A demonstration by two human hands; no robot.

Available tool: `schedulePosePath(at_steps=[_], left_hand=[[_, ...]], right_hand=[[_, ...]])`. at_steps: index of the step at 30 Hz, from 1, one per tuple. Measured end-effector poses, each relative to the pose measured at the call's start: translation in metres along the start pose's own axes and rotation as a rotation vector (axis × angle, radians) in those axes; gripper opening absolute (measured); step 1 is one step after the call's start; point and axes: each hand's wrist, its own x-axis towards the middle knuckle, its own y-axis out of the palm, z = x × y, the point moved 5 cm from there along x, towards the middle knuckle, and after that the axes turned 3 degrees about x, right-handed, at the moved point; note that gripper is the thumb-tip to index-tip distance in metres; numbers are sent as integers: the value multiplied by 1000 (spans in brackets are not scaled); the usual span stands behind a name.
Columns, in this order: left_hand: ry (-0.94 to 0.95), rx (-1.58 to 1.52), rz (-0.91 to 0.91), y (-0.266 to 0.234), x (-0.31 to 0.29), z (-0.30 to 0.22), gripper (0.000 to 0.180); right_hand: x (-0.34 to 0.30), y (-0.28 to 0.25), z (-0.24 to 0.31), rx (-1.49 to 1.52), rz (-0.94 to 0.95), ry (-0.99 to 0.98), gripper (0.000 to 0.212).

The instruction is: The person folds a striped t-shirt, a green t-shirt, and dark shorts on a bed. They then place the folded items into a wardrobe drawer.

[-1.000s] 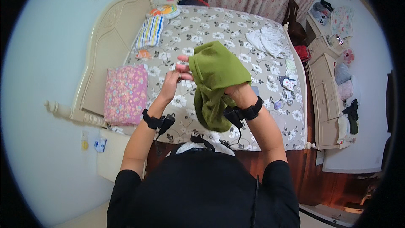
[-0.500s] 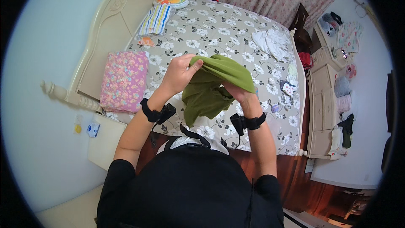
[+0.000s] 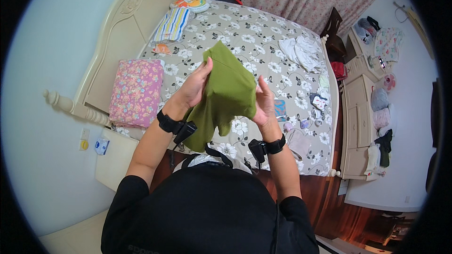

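A plain olive-green garment [image 3: 228, 82] hangs between my hands above the bed; its exact kind is unclear, though parts like legs or sleeves dangle at the lower left. At its left edge, my left hand [image 3: 195, 84] grips the fabric, thumb pointing up along the cloth. My right hand [image 3: 265, 103] holds the right edge low down, with the fingers pointing upward and partly behind the fabric. The cloth is spread fairly smooth between them, with its top rising to a corner.
The bed's flowered sheet [image 3: 245, 19] lies beneath. A folded pink quilt [image 3: 136, 91] and a striped cloth [image 3: 172, 25] are at the left, white clothing [image 3: 301, 52] at the far right. Small items, including a blue patterned piece [image 3: 280, 109], lie near my right hand. Beyond stands a cream dresser [image 3: 356, 127].
The bunched garment has been opened out and turned, its top now rising away from me. My left hand has dropped slightly; my right hand has come out from under the cloth to its edge.
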Motion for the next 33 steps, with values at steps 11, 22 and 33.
schedulePosePath(at_steps=[11,22,33], left_hand=[[263,141,89,-23,-7,-7,65],[344,1728,522,-44,11,112,58],[-126,530,182,-53,22,-2,38]], right_hand=[[1,80,18,-1005,-107,-339,26],[4,206,62,-1139,177,-443,32],[-4,10,118,-1774,-491,-172,48]])
